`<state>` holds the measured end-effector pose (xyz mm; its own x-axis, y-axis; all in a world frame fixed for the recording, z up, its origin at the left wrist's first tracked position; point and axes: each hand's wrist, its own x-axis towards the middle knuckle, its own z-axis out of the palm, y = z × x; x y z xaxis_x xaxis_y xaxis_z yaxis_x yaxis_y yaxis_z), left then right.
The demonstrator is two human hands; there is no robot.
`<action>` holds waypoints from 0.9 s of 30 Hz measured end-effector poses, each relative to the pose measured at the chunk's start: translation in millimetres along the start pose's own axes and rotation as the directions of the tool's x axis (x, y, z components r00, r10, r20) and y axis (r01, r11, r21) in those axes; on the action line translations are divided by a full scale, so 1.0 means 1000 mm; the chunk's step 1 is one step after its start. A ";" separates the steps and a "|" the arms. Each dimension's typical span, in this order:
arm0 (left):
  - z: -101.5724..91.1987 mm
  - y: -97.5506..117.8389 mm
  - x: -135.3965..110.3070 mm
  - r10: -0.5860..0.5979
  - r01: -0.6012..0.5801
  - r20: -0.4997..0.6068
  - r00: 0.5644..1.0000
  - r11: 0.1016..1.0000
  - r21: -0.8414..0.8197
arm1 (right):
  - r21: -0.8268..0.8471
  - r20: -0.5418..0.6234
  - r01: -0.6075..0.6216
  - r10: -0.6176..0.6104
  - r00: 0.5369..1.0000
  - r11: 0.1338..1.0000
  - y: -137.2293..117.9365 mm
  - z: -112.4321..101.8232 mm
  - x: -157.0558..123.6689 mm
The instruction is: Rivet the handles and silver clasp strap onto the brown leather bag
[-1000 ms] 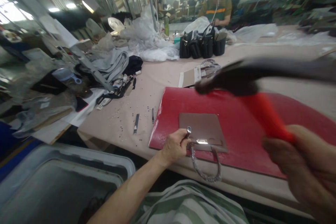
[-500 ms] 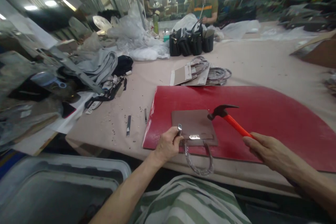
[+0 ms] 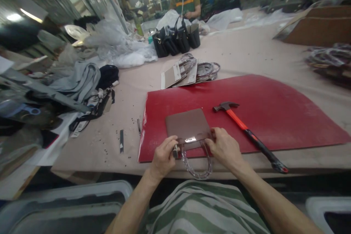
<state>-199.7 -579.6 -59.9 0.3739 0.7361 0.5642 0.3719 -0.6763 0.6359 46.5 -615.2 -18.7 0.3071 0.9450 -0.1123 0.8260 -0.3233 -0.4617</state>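
A flat brown bag panel (image 3: 189, 123) with a shiny metal plate (image 3: 190, 139) lies on the red mat (image 3: 263, 117). Its plastic-wrapped handle (image 3: 196, 175) loops over the table's near edge. My left hand (image 3: 164, 156) is closed around a short metal punch (image 3: 175, 151) at the panel's lower left corner. At the opposite lower corner, my right hand (image 3: 225, 149) pinches the panel's edge between thumb and fingers. To the right rests a claw hammer (image 3: 244, 126) with a red and black handle, out of my hands.
Further panels with wrapped handles (image 3: 182, 74) are stacked behind the mat. Black bags (image 3: 175, 38) stand farther back, near a person in a vest. A dark metal strip (image 3: 121, 142), a thin rod (image 3: 138, 127) and scattered small bits lie left. A grey bin (image 3: 109, 190) sits below the table.
My right hand has let go of the hammer, which now lies on the mat, and has moved left to the panel's edge. The punch in my left hand has tipped. The view has shifted right.
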 end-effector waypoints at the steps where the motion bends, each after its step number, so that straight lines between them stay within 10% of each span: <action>1: 0.000 -0.001 -0.002 -0.051 0.051 -0.050 0.997 0.999 -0.008 | 0.009 0.002 -0.029 0.029 1.000 1.000 -0.002 0.001 0.001; 7: -0.005 -0.004 -0.003 -0.531 0.487 -0.152 0.833 0.836 -0.252 | 0.163 0.035 -0.123 0.119 0.992 0.979 -0.002 -0.004 0.007; 13: 0.008 0.031 0.023 -0.446 0.382 -0.103 0.889 0.846 -0.372 | 0.520 0.030 -0.084 0.080 0.996 0.850 0.002 -0.004 0.000; 19: 0.035 0.054 0.053 -0.422 0.368 -0.027 0.906 0.817 -0.443 | 0.876 0.206 -0.184 -0.001 0.979 0.446 -0.001 0.002 -0.014; 27: 0.041 0.044 0.055 -0.546 0.506 0.090 0.833 0.686 -0.523 | 0.921 0.366 -0.351 -0.065 0.928 0.169 -0.007 0.006 -0.026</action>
<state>-128.7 -570.1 -22.7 0.1843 0.9800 0.0754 -0.0004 -0.0767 0.9971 30.1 -636.7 -17.5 0.0585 0.9163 -0.3961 -0.4038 -0.3412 -0.8489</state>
